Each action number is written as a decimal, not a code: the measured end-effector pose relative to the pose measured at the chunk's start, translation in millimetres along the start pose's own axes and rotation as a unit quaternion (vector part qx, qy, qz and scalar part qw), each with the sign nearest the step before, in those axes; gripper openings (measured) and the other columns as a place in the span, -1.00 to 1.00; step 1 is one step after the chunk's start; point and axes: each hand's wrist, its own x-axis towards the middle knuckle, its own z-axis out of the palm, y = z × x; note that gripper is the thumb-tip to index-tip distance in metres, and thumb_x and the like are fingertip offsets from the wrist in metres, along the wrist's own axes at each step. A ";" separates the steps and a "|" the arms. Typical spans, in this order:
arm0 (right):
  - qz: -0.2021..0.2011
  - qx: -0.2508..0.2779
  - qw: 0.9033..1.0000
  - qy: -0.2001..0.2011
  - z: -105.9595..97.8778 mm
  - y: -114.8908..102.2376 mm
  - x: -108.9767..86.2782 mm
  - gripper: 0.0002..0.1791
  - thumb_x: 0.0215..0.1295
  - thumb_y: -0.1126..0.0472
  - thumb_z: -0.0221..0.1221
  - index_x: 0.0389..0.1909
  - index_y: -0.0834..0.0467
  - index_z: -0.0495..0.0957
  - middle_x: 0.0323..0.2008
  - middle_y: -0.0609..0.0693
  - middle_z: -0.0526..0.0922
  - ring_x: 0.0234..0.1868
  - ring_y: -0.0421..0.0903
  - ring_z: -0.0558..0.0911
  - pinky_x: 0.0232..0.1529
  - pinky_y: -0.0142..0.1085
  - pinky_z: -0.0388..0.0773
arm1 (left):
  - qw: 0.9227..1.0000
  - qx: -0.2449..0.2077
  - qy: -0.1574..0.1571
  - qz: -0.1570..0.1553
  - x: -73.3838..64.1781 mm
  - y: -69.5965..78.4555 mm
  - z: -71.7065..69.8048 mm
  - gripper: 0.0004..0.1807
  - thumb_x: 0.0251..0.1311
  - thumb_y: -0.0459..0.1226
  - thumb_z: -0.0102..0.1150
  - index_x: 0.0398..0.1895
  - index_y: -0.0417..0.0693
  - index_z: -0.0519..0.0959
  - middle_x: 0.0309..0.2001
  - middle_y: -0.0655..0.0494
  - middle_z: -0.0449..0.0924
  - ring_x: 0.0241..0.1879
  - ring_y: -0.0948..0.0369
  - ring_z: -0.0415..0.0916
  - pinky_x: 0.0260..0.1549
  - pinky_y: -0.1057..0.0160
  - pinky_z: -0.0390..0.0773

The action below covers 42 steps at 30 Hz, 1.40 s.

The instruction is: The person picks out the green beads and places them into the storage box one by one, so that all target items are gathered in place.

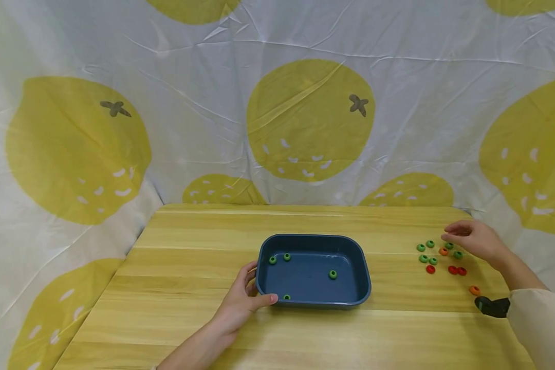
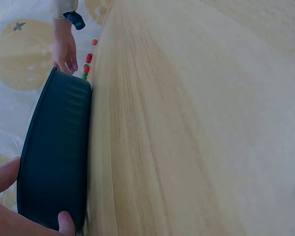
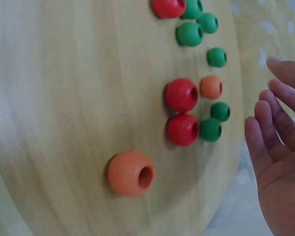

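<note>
A dark blue plastic bin [image 1: 314, 304] rests on the table with several green beads inside, one green bead [image 1: 333, 275] toward its right side. My left hand [image 1: 235, 304] grips the bin's left end, thumb over the near rim and fingers along the outer side. Over at the right, my right hand [image 1: 480, 241] hovers above loose beads, its fingers loosely extended with nothing visible between them. Below it lie several green beads [image 3: 217, 57], red beads [image 3: 182, 95] and two orange beads [image 3: 131, 173]. The left wrist view shows the bin's outer wall [image 2: 54, 147].
The beads lie on a wooden table [image 1: 180, 282]. Behind it hangs a white cloth [image 1: 203, 113] printed with yellow lemons. A black strap-like object [image 1: 492, 307] is at my right sleeve, near the closest orange bead.
</note>
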 end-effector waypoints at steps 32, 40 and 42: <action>0.018 -0.018 1.000 0.008 16.3 53.0 -25.5 -0.54 0.37 0.04 0.38 -0.02 0.39 0.67 -0.24 0.03 0.69 -0.31 -0.24 0.56 -0.31 -0.38 0.49 | 1.000 -0.007 -0.006 0.000 -2.0 0.5 -0.7 0.05 0.08 -0.41 0.53 0.60 -0.05 0.11 0.56 -0.18 0.12 0.50 -0.24 0.12 0.37 -0.23 0.23; 0.018 -0.016 1.000 0.010 12.8 47.0 -24.3 -0.53 0.39 0.06 0.36 0.01 0.42 0.64 -0.19 0.12 0.71 -0.27 -0.21 0.58 -0.31 -0.39 0.50 | 1.000 -0.004 -0.009 0.001 -1.9 0.1 -0.8 0.06 0.09 -0.41 0.53 0.60 -0.06 0.09 0.56 -0.19 0.12 0.49 -0.24 0.14 0.36 -0.21 0.25; 0.018 -0.005 1.000 0.012 11.8 43.2 -23.1 -0.54 0.39 0.09 0.36 0.01 0.43 0.63 -0.19 0.12 0.70 -0.29 -0.23 0.57 -0.32 -0.39 0.51 | 1.000 -0.003 -0.010 0.000 -1.8 -0.1 -0.9 0.06 0.09 -0.40 0.53 0.60 -0.07 0.08 0.56 -0.19 0.12 0.48 -0.24 0.14 0.36 -0.21 0.25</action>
